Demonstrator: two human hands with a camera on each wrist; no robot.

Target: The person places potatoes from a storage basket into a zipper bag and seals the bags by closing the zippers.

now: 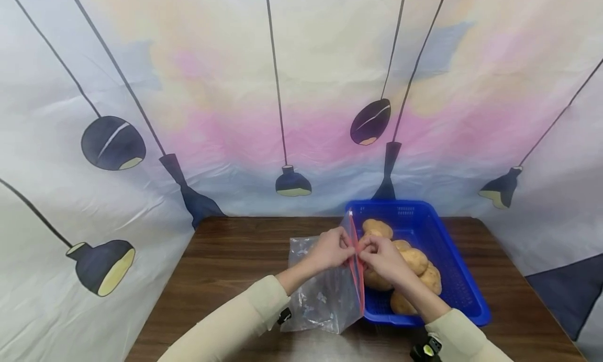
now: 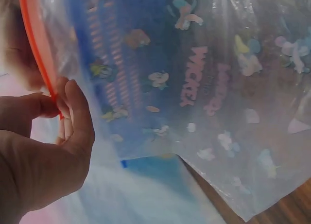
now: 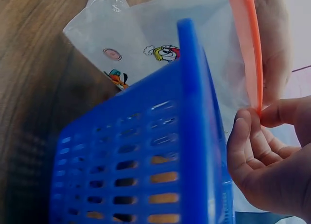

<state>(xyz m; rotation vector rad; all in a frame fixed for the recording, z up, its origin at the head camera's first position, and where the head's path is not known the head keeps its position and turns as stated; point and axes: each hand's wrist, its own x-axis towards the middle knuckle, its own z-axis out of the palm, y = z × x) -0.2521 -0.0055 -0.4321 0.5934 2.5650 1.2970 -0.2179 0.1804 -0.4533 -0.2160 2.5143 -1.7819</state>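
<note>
A clear zip bag point(image 1: 320, 299) with printed cartoon figures and a red zip edge stands against the left side of a blue plastic basket point(image 1: 459, 262). My left hand point(image 1: 332, 248) pinches the red edge from the left, between thumb and fingers. From the right, over the basket, my right hand point(image 1: 383, 257) pinches the same edge close by. The left wrist view shows the bag point(image 2: 204, 88) hanging below the left hand point(image 2: 53, 146). Several potatoes point(image 1: 414, 260) lie in the basket, partly hidden by the right hand and forearm.
The basket and bag are on a dark wooden table point(image 1: 226, 268). Behind the table hangs a pale cloth point(image 1: 226, 90) printed with black lamps. In the right wrist view, the perforated basket wall point(image 3: 126, 161) rises near the right hand.
</note>
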